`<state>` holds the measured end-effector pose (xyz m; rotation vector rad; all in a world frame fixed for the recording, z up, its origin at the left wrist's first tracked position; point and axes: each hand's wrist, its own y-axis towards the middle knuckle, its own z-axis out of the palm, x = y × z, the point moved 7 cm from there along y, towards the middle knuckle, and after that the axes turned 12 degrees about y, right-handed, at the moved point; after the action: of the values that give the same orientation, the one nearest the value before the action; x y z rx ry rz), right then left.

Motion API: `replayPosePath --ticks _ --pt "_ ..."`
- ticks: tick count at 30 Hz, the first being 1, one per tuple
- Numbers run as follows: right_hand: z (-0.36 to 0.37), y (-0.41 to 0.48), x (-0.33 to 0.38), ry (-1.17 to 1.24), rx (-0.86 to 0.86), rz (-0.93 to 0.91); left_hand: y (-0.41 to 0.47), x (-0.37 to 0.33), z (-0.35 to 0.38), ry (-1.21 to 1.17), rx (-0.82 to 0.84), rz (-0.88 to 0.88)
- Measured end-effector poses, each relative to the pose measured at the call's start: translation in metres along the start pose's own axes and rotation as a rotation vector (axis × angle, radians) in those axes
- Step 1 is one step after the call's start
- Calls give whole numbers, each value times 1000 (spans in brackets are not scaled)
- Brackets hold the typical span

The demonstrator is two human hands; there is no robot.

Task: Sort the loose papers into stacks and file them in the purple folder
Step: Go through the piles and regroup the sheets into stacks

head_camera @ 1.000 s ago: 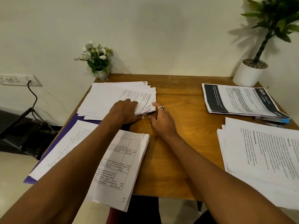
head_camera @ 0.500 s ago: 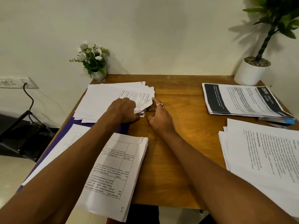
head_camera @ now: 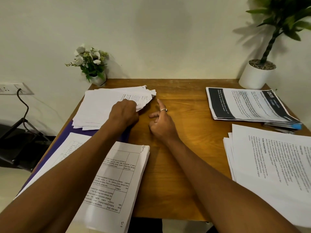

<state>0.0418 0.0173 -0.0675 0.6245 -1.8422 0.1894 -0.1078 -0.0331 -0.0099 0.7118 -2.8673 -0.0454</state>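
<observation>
The left hand (head_camera: pixel 123 113) rests on the far-left stack of papers (head_camera: pixel 107 106), its grip closed on the stack's near right corner, where the sheets bend and fan upward at the edge. The right hand (head_camera: pixel 162 121) sits on the bare wood of the table (head_camera: pixel 181 148) just beside that corner — not touching the paper, grip released, the index finger stretched forward, a ring on one finger and the other fingers loosely curled. The purple folder (head_camera: pixel 70 130) lies open along the table's left side, showing as a strip between the far stack and a nearer tabled stack (head_camera: pixel 117 179) that lies across it and overhangs the near edge of the table. Across the table to the right lie two more piles, well apart from the hands: a dark-banded printed pile (head_camera: pixel 249 105) at the back and a text pile (head_camera: pixel 272 165) nearer. A small flower pot (head_camera: pixel 91 64) stands at the back left corner, a white potted plant (head_camera: pixel 257 74) at the back right.
</observation>
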Motion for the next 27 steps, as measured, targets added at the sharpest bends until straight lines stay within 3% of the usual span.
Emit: replayPosePath --ticks 8,12,16,20,23,25,27 --pt "-5 -4 5 285 37 0 -10 -31 -55 11 -163 17" --pt "-6 -14 18 368 112 4 -20 -61 -84 -218 -213 4" --pt "-42 -25 36 391 -55 -19 -35 -93 -111 -622 -265 -15" --pt "-115 -34 42 376 -343 85 -46 -134 -135 -964 -120 213" --pt "-182 -46 48 401 -462 106 -60 -135 -147 -962 -126 318" --pt "-222 -52 48 376 -472 107 -62 -117 -140 -884 -248 213" --pt "-255 -54 45 421 -446 95 -63 -101 -123 -864 -236 77"
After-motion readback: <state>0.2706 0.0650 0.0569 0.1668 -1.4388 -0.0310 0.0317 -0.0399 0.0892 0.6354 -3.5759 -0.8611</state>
